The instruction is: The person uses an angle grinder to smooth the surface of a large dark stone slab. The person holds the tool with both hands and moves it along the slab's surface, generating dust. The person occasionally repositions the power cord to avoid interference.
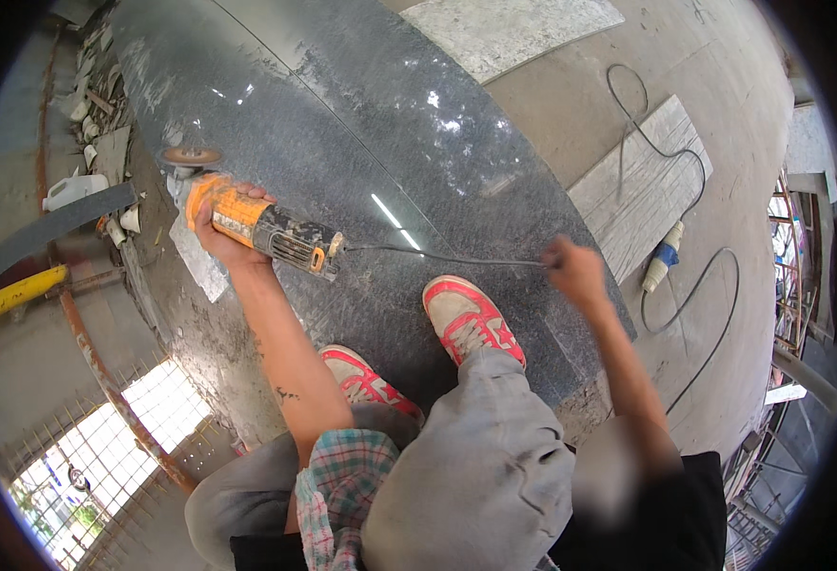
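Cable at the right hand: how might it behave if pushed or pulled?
The cable is thin and curves gently, so it would likely bend rather than push straight. Pulling it might tug the grinder, since it joins that tool's rear end.

White glare streaks across dark slab (pixel 428 181)

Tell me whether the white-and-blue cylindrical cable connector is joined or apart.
Apparently joined: the white-and-blue cylindrical connector lies in one piece, with black cable leaving both ends.

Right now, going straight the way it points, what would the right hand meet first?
Probably the dark slab: the right hand, pinching the black cord, points out over it. Height is unclear; it might pass over.
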A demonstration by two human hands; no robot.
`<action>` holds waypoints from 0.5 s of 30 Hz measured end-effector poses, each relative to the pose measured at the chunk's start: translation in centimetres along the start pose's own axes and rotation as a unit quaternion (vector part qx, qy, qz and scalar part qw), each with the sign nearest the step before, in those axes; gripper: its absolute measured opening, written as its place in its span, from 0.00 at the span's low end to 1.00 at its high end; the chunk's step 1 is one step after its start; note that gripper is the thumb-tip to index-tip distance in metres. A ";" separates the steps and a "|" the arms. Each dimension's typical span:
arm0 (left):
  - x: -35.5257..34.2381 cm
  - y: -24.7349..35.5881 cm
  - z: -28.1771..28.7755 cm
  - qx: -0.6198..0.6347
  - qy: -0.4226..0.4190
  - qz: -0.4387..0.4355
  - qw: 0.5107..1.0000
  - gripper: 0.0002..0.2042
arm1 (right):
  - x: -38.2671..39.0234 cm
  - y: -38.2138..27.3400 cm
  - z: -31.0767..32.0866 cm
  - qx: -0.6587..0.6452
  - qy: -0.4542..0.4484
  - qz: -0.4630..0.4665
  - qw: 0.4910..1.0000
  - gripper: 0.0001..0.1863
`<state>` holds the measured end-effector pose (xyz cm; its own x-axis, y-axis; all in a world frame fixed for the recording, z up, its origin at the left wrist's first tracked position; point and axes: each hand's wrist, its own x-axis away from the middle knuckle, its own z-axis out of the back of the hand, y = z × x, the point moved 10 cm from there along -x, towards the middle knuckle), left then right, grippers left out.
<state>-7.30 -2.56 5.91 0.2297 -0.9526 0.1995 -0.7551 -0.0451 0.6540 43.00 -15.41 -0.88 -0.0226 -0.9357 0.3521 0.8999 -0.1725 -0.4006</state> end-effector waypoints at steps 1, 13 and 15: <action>0.1 0.5 0.4 0.010 -0.007 0.001 1.000 0.25 | 0.8 2.9 2.0 -0.026 0.035 -0.002 0.999 0.13; -1.2 -4.0 -5.4 0.168 -0.185 0.042 0.967 0.23 | 21.7 5.4 29.4 0.216 0.407 -0.033 0.887 0.07; -0.9 -4.4 -7.9 0.170 -0.199 0.026 0.965 0.23 | 26.5 5.0 33.3 0.261 0.473 -0.078 0.838 0.12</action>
<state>0.69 0.88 8.65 -0.0170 -0.9933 -0.1144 -0.9329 -0.0254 0.3592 61.36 -30.81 34.58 -0.2710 -0.7824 -0.5607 0.9163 -0.3881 0.0987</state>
